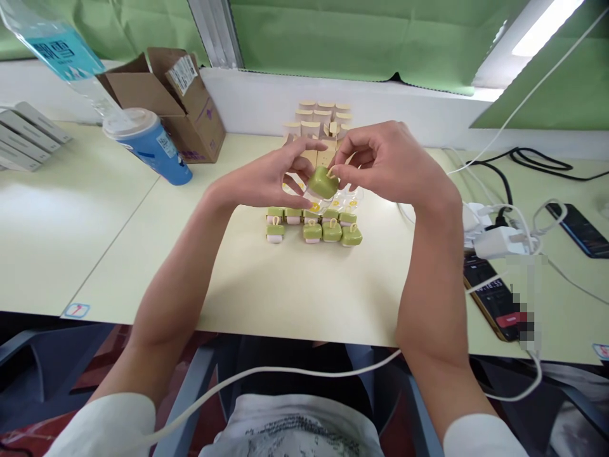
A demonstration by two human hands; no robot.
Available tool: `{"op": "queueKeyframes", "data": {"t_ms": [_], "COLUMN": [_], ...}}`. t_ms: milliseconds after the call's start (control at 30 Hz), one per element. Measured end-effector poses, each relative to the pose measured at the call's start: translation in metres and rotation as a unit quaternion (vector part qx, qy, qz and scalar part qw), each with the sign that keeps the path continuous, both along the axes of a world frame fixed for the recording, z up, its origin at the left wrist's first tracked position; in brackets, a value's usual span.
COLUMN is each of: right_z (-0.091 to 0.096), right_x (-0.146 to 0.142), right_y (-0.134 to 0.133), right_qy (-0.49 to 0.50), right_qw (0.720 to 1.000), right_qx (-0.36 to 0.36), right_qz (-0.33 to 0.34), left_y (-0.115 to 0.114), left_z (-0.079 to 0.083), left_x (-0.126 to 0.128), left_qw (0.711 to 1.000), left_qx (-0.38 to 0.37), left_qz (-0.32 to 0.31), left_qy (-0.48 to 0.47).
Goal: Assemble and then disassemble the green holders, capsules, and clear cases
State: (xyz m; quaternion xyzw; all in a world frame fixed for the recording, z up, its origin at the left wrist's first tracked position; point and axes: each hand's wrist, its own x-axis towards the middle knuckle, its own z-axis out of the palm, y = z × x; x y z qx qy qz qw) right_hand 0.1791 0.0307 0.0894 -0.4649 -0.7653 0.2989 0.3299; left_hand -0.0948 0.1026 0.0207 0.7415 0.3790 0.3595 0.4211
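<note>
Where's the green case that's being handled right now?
In the head view, just right of centre, the green case is held up between the left hand and right hand, above the rows of green-topped cases.

Office-like workroom | joined desks (304, 292) | armchair (189, 384) | white charger (497, 243) | green window coverings (371, 38)

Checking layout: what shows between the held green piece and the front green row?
In the head view: yellow-spotted clear plastic, then the back green row.
</note>
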Motion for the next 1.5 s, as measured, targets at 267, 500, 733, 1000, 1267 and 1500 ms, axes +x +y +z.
{"op": "queueKeyframes", "data": {"t_ms": [267, 500, 733, 1000, 1267, 1500], "right_z": [0.004, 0.002, 0.001, 0.0, 0.0, -0.004], "right_x": [0.0, -0.006, -0.007, -0.01, -0.016, -0.015], "right_y": [-0.003, -0.004, -0.003, -0.004, -0.005, -0.001], "right_qy": [-0.047, -0.068, -0.05, -0.037, -0.065, -0.042], "right_qw": [0.998, 0.997, 0.997, 0.996, 0.996, 0.996], "right_qx": [0.034, 0.047, 0.057, 0.063, 0.056, 0.073], "right_qz": [0.0, -0.007, -0.029, -0.043, -0.026, -0.018], "left_y": [-0.027, -0.022, -0.021, -0.022, -0.025, -0.024], "left_z": [0.036, 0.031, 0.031, 0.03, 0.033, 0.033], "left_x": [0.012, 0.007, 0.004, 0.005, 0.008, 0.008], "left_qw": [0.983, 0.979, 0.98, 0.98, 0.985, 0.99], "left_qx": [0.04, 0.061, 0.068, 0.075, 0.05, 0.023], "left_qz": [-0.137, -0.15, -0.146, -0.138, -0.144, -0.135], "left_qy": [0.117, 0.122, 0.113, 0.124, 0.08, 0.022]}}
